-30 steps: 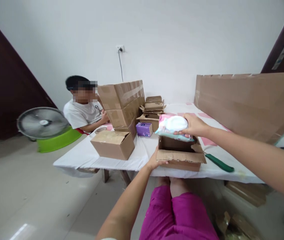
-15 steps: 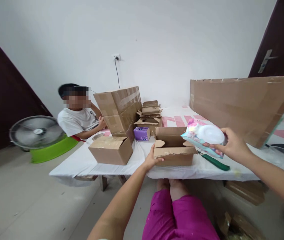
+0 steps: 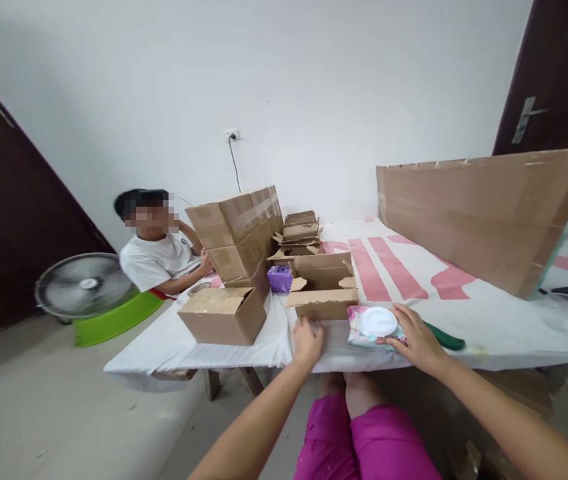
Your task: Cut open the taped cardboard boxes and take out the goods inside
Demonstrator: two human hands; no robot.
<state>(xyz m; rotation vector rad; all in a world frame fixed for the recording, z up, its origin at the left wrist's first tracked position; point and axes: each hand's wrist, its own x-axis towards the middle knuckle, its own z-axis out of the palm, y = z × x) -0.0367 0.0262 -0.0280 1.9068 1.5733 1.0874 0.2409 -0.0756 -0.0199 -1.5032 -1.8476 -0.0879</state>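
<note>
My right hand (image 3: 417, 340) rests on a pink wet-wipes pack (image 3: 375, 325) with a white lid, holding it down on the white table cover (image 3: 489, 320) near the front edge. An open small cardboard box (image 3: 325, 285) stands just behind the pack. My left hand (image 3: 308, 340) hovers at the table's front edge below the box's front flap, fingers curled and smeared; it is off the box. A green-handled knife (image 3: 445, 339) lies to the right of my right hand.
A closed carton (image 3: 223, 314) sits left of the open box, with a purple box (image 3: 280, 278), stacked cartons (image 3: 241, 232) and flattened boxes (image 3: 300, 230) behind. A large cardboard sheet (image 3: 474, 203) stands at right. Another person (image 3: 157, 243) sits at the far left; a fan (image 3: 81, 288) is on the floor.
My right hand brought the wipes pack from above the box to the right and down onto the table. My left hand let go of the box flap and drew back to the edge.
</note>
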